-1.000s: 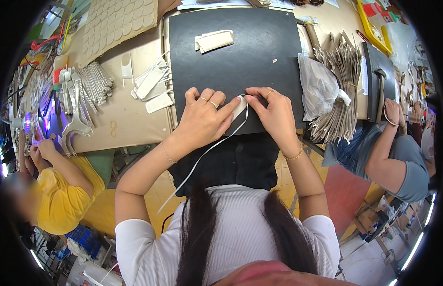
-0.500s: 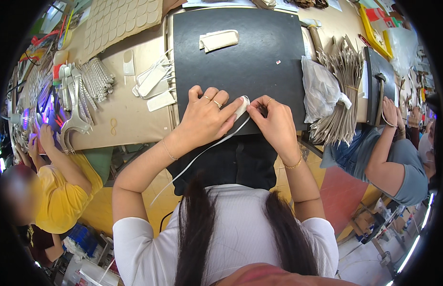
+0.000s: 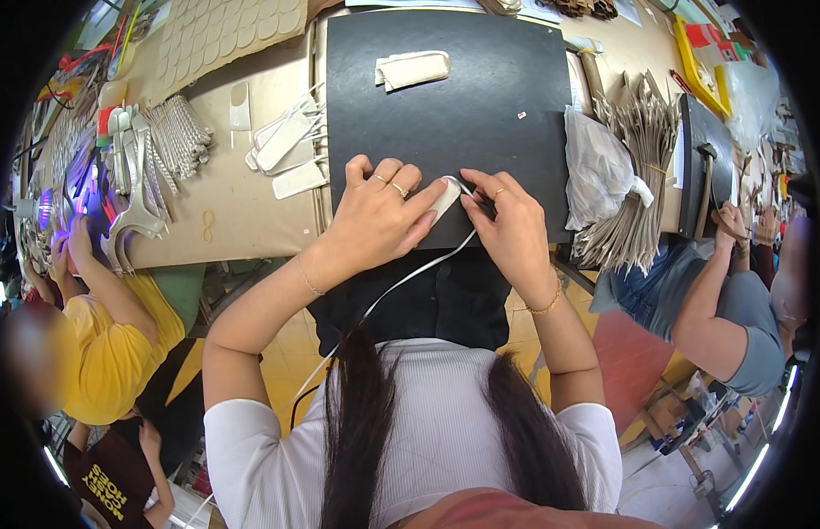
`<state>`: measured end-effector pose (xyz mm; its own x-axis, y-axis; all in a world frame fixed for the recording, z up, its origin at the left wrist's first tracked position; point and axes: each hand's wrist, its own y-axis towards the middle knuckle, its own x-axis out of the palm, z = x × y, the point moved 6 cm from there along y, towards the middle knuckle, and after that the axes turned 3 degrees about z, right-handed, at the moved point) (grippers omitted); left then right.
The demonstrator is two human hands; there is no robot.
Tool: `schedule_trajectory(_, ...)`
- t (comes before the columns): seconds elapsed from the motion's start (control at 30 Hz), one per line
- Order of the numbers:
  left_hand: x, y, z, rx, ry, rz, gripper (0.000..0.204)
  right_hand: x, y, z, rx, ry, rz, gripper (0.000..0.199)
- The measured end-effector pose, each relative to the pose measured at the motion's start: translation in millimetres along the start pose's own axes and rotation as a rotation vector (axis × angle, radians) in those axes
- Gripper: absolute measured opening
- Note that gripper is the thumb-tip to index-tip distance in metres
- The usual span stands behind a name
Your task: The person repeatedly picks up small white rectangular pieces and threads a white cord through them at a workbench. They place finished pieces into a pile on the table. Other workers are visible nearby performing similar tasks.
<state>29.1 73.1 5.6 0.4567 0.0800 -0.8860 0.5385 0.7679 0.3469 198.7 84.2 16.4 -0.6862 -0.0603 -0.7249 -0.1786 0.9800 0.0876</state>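
My left hand [image 3: 381,210] pinches a small off-white, rounded tab [image 3: 444,200] between thumb and index finger, over the near edge of the black mat [image 3: 436,115]. My right hand [image 3: 509,219] is closed with thumb and index finger on a narrow white strip [image 3: 410,277]. The strip bends around the tab's rounded tip, passes by the right fingertips and hangs down past the mat's edge toward my lap. A stack of off-white tabs [image 3: 413,69] lies farther up on the mat.
Left of the mat lie white tabs with thin strips [image 3: 285,141] and a lone tab [image 3: 240,107]. On the right are a plastic bag [image 3: 593,167], a bundle of greyish strips [image 3: 644,150] and a hammer [image 3: 707,176]. Co-workers sit on both sides, one in a yellow shirt [image 3: 110,344].
My right hand has drawn slightly away from the tab, and the strip now forms a loop at its tip. The hanging strip has shifted right. A co-worker's hand at right has moved.
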Motion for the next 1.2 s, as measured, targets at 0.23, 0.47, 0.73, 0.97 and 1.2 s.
schedule_trajectory(0.23,-1.0,0.7,0.2,-0.005,-0.005,-0.003,0.043,2.0,10.5,1.3,0.015,0.028,0.024,0.019)
schedule_trajectory(0.47,-4.5,4.4,0.1,0.011,0.038,0.017,0.039,0.6,0.2,-1.4,-0.291,-0.136,0.053,0.027)
schedule_trajectory(0.73,-6.1,7.6,-1.1,0.005,0.029,-0.023,0.040,-3.4,-9.2,-4.4,-0.525,-0.341,0.053,0.037)
schedule_trajectory(0.97,-4.7,7.2,-3.8,-0.019,0.006,-0.040,0.042,-2.2,-7.8,-5.4,-0.588,-0.369,0.041,0.036)
schedule_trajectory(1.2,-3.4,11.3,-4.8,0.046,-0.014,-0.028,0.041,2.8,-12.1,-14.0,-0.659,-0.561,-0.033,0.036)
